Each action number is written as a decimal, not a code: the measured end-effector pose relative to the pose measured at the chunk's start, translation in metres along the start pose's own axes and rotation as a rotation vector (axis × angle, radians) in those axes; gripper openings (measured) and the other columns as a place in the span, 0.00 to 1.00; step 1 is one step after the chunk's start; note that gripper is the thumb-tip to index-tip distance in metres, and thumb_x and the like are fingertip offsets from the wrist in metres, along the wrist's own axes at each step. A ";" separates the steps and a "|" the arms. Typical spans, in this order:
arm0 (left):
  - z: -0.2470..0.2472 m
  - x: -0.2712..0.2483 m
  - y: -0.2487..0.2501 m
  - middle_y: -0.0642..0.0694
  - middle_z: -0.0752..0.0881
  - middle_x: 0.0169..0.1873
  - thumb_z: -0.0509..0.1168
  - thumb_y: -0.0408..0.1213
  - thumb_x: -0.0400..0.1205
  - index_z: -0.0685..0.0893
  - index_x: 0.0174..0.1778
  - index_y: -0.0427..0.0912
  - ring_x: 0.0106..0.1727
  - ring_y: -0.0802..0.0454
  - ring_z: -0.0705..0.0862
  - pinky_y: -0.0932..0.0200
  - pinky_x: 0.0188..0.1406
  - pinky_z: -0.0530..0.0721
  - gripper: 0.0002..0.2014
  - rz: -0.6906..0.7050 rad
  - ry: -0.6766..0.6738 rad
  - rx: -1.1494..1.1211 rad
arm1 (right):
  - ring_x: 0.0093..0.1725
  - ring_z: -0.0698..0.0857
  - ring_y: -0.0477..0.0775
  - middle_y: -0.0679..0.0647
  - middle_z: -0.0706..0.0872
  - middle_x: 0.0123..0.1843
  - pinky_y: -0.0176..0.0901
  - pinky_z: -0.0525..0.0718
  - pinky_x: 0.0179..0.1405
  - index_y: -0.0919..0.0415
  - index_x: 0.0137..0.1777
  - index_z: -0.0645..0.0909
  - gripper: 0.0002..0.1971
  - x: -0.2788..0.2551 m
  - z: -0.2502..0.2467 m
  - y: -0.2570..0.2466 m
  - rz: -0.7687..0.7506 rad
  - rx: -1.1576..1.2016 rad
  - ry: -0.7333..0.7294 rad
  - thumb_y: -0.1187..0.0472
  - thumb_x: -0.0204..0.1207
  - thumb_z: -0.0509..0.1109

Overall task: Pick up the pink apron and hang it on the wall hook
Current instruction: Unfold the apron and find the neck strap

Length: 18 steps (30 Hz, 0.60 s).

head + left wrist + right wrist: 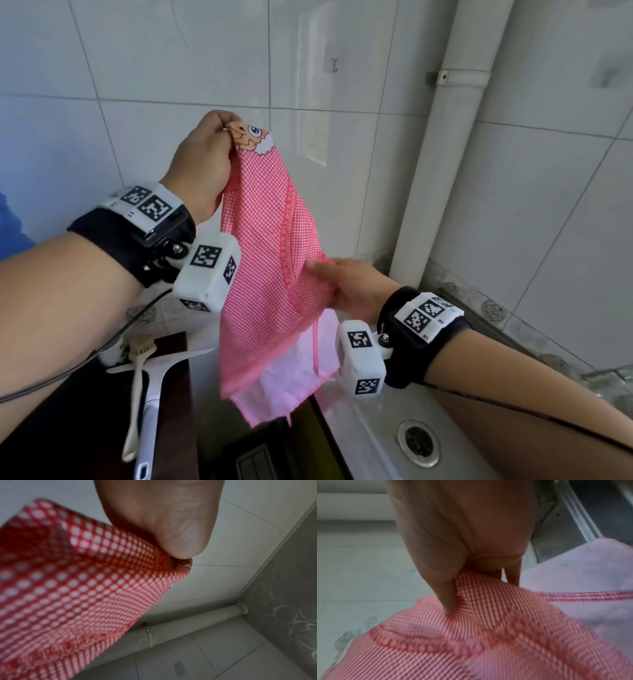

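Observation:
The pink checked apron hangs in mid-air before the tiled wall, its pale lining showing at the bottom. My left hand pinches its top corner, where a cartoon patch sits, held high. My right hand grips the apron's right edge lower down. In the left wrist view my left hand closes on the checked apron. In the right wrist view my right hand pinches a fold of the apron. A small metal wall hook sits on the tiles above and right of the apron.
A white drain pipe runs down the corner right of the hook. Below is a steel sink with a drain. At lower left a white squeegee and a brush lie on a dark counter.

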<state>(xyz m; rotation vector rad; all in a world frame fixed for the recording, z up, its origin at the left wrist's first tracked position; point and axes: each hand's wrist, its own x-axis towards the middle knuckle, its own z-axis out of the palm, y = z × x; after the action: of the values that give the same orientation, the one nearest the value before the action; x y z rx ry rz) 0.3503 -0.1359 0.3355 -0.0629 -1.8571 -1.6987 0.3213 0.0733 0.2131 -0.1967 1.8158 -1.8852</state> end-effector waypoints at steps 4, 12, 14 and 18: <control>-0.008 -0.004 -0.004 0.59 0.86 0.42 0.55 0.38 0.81 0.84 0.42 0.53 0.45 0.62 0.82 0.64 0.42 0.74 0.12 0.017 -0.042 0.255 | 0.40 0.88 0.55 0.56 0.91 0.41 0.54 0.87 0.50 0.59 0.43 0.86 0.09 -0.001 -0.004 -0.019 -0.184 0.102 0.173 0.64 0.82 0.66; -0.018 -0.018 -0.027 0.50 0.90 0.53 0.57 0.49 0.84 0.90 0.50 0.51 0.54 0.52 0.84 0.61 0.48 0.74 0.16 -0.166 -0.640 0.691 | 0.30 0.85 0.57 0.59 0.86 0.31 0.51 0.85 0.41 0.64 0.39 0.81 0.13 -0.018 0.005 -0.052 -0.263 0.320 0.235 0.64 0.84 0.61; -0.017 -0.021 -0.032 0.49 0.86 0.64 0.62 0.51 0.82 0.85 0.64 0.52 0.60 0.54 0.82 0.60 0.57 0.72 0.17 -0.190 -0.814 0.840 | 0.32 0.84 0.57 0.57 0.86 0.29 0.52 0.84 0.44 0.64 0.38 0.81 0.14 -0.020 0.006 -0.058 -0.274 0.335 0.275 0.63 0.84 0.61; -0.013 -0.031 -0.043 0.58 0.83 0.63 0.70 0.49 0.77 0.73 0.71 0.66 0.60 0.60 0.82 0.55 0.68 0.76 0.26 -0.147 -1.112 0.979 | 0.31 0.82 0.55 0.55 0.83 0.30 0.53 0.82 0.44 0.63 0.38 0.80 0.15 -0.024 0.006 -0.064 -0.285 0.351 0.207 0.63 0.85 0.59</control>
<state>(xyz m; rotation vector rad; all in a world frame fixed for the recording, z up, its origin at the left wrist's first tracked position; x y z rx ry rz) 0.3622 -0.1447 0.2828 -0.5581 -3.3702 -0.5906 0.3281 0.0771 0.2809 -0.1448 1.6125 -2.4703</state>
